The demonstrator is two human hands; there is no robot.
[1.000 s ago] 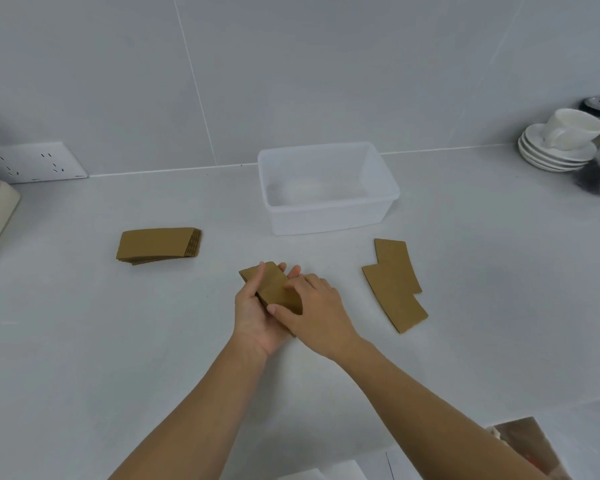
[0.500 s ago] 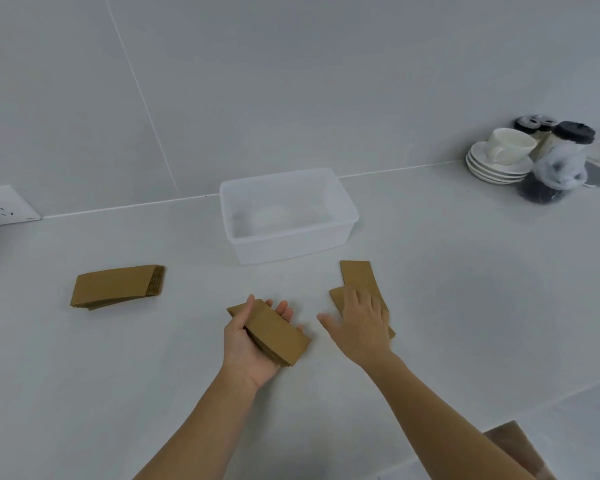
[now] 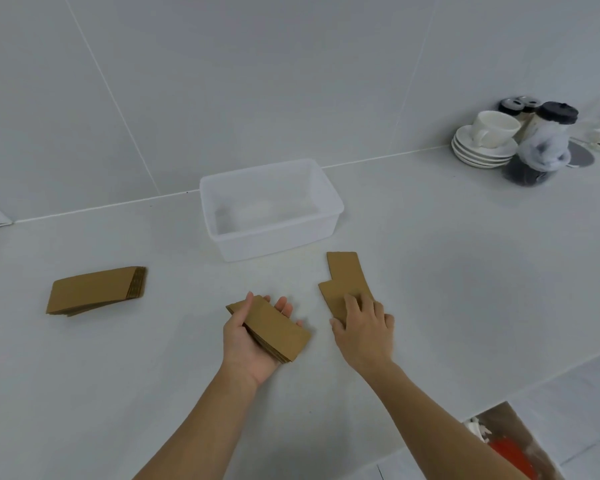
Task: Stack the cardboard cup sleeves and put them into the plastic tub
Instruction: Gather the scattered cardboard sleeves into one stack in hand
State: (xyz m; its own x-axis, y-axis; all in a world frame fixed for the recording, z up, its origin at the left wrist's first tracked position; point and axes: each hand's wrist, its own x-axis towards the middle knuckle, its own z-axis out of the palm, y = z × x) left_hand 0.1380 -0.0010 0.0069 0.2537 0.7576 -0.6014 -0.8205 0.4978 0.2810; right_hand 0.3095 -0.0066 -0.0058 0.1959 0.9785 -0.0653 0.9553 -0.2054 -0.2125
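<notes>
cardboard sleeve stack (image 3: 272, 329) in left hand (image 3: 248, 344) grip, right hand (image 3: 362, 329) flat on loose sleeves (image 3: 343, 282)

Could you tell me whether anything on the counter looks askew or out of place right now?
Only the two loose sleeves under the right hand look askew, overlapping unevenly. The stack in the left hand and the pile at left are tidy; the tub sits upright, with nothing in it.
</notes>
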